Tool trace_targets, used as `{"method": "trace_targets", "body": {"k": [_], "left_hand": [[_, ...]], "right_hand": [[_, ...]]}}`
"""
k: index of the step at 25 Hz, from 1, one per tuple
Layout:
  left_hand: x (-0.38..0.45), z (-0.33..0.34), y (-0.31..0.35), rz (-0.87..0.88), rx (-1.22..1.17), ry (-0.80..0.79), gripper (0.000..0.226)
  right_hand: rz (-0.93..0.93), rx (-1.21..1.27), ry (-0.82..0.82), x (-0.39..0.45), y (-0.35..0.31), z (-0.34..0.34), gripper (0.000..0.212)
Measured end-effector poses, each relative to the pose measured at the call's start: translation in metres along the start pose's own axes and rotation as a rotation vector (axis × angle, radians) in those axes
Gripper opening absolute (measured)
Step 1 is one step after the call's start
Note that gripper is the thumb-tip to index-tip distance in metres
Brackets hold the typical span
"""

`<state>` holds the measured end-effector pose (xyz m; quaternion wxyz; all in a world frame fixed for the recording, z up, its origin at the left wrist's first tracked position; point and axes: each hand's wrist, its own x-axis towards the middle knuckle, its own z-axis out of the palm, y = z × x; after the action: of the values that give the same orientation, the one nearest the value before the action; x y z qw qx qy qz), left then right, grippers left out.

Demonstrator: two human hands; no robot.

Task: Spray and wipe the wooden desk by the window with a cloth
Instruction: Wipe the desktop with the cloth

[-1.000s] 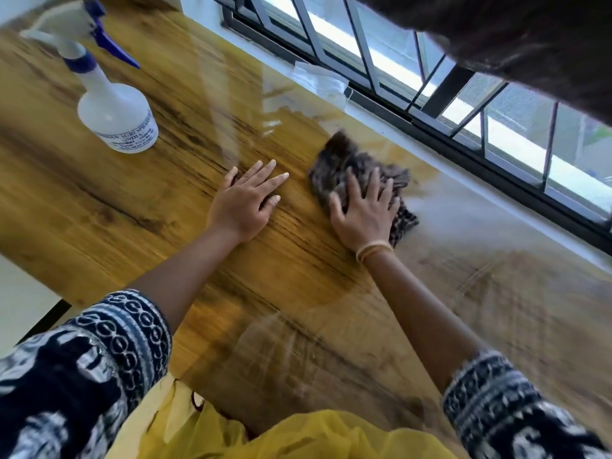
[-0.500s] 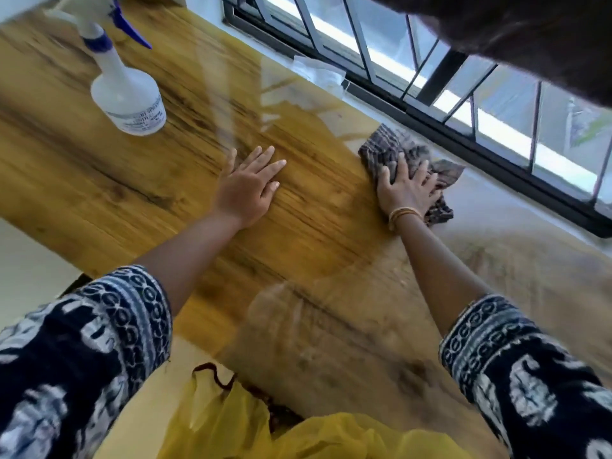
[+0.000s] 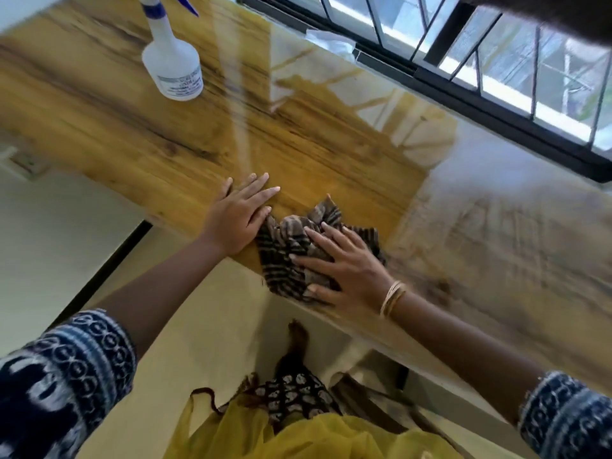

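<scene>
Cloth [image 3: 291,250] bunched at desk [image 3: 132,127] near edge; right hand [image 3: 351,273] fingers spread flat on it.

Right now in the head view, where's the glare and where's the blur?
Head view: window glare streaks the wooden desk from the far edge toward the left hand; motion blur smears the desk's right side past the right hand on the cloth; spray bottle fairly sharp; wide-angle bend in the window frame.

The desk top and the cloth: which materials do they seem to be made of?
The desk looks like wood or a wood-grain laminate with a glossy finish: dark grain streaks, and the window bars mirror in it. The cloth looks like soft woven fabric, brown with dark stripes, crumpled in folds under the right hand.
</scene>
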<state>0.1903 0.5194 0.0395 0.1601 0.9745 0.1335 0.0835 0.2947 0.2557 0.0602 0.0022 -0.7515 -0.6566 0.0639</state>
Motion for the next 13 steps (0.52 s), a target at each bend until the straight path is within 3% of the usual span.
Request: {"method": "trace_targets", "body": {"k": [2, 6, 8, 10, 13], "left_hand": [[-0.003, 0.001, 0.000, -0.003, -0.006, -0.009, 0.048], [-0.001, 0.004, 0.000, -0.031, -0.021, -0.002, 0.043], [0.000, 0.003, 0.000, -0.036, -0.018, 0.015, 0.043], [0.000, 0.002, -0.001, -0.038, -0.026, 0.022, 0.043], [0.000, 0.002, -0.001, -0.036, -0.038, 0.031, 0.043]], "right_hand": [[0.102, -0.002, 0.023, 0.007, 0.046, -0.006, 0.063], [0.834, 0.090, 0.059, 0.024, 0.126, -0.020, 0.068], [1.065, 0.170, 0.060, 0.042, 0.120, -0.023, 0.064], [1.065, 0.210, 0.072, 0.056, 0.085, -0.022, 0.059], [0.711, 0.135, 0.100, 0.039, -0.001, -0.003, 0.052]]}}
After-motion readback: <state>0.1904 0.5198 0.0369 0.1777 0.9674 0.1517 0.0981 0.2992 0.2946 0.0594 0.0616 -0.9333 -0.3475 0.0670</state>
